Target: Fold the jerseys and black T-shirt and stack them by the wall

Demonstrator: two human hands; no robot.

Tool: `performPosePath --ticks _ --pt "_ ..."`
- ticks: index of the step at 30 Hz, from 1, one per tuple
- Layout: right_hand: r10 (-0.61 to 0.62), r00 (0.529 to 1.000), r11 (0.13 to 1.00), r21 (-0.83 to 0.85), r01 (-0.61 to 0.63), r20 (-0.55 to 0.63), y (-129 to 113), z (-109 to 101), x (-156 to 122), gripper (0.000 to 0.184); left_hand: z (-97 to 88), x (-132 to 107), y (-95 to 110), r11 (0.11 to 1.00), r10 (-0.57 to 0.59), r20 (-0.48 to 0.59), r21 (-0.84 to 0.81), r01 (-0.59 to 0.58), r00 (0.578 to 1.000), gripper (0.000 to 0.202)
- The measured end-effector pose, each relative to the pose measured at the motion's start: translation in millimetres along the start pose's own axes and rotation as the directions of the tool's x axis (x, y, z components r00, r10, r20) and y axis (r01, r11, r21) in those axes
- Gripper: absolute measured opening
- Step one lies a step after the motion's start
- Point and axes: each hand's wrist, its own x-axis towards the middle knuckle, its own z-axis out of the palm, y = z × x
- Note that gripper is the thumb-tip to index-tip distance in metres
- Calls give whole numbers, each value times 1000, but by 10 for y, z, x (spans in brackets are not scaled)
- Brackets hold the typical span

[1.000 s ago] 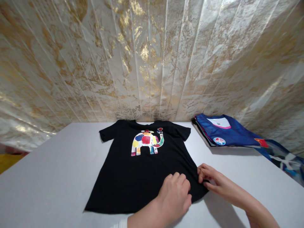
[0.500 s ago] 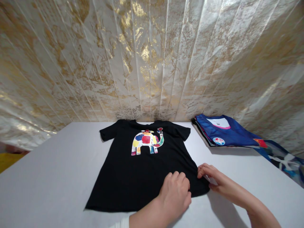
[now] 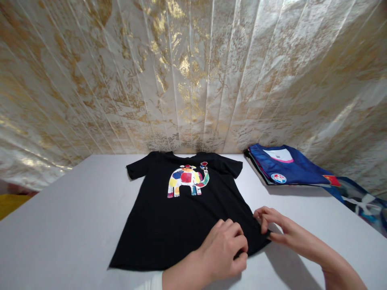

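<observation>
A black T-shirt (image 3: 157,229) with a colourful patchwork elephant print lies spread flat, collar away from me and hem toward me. My left hand (image 3: 225,247) rests over the lower right part of it, fingers curled round the cloth near the hem; the fingertips are partly hidden. At the lower right corner, my right hand (image 3: 276,225) pinches the shirt's side edge between thumb and fingers. The shirt's left side and both sleeves lie untouched.
A stack of folded clothes (image 3: 284,167), with a blue shirt on top, lies at the back right. Beside it spreads a patterned blue fabric (image 3: 365,205). The white table (image 3: 66,217) meets a gold and silver curtain (image 3: 187,80). Something yellow (image 3: 13,203) shows at far left.
Both hands have shifted slightly to the right. The shirt's lower right corner has been drawn a little outward with them, and the right hand's fingers have closed further on the edge.
</observation>
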Motion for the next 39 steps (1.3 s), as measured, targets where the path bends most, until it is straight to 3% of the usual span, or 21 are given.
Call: performPosePath --ticks 6,9,11,13,16,19,21,26,30,35,39 --pt "75 996 983 -170 -65 57 90 -85 -118 26 -95 -26 -22 975 -86 58 -200 96 995 6" --pt "54 998 987 -150 -57 -24 36 -135 -102 27 -322 -110 -125 950 -138 72 -273 153 988 11" --pt "29 993 991 -127 -44 -113 -61 -143 -7 28 -483 -206 -226 958 -173 63 -221 183 983 22" --pt "37 985 986 -155 -63 -166 -156 -116 169 30 -587 -314 -317 970 -200 86 -122 209 976 39" --pt "181 949 916 -307 -258 -260 -205 -44 550 29 -598 -453 -381 979 -196 188 -18 202 963 61" --pt "305 876 817 -369 -442 -373 -133 8 972 39 -519 -533 -367 986 -160 238 3 164 958 67" --pt "327 853 805 -354 -476 -406 -62 17 1229 42 -485 -553 -349 988 -148 233 -2 153 961 66" --pt "278 860 851 -306 -428 -428 73 -78 1694 16 -519 -564 -343 991 -119 213 -35 129 970 59" --pt "204 853 898 -256 -359 -481 180 -208 1842 16 -551 -585 -360 994 -100 205 -30 108 974 54" --pt "115 875 938 -239 -251 -471 192 -158 1745 18 -563 -567 -377 990 -116 215 -54 131 970 56" --pt "-7 867 961 -242 -131 -498 -90 105 1367 34 -682 -552 -454 976 -170 216 -97 194 961 58"
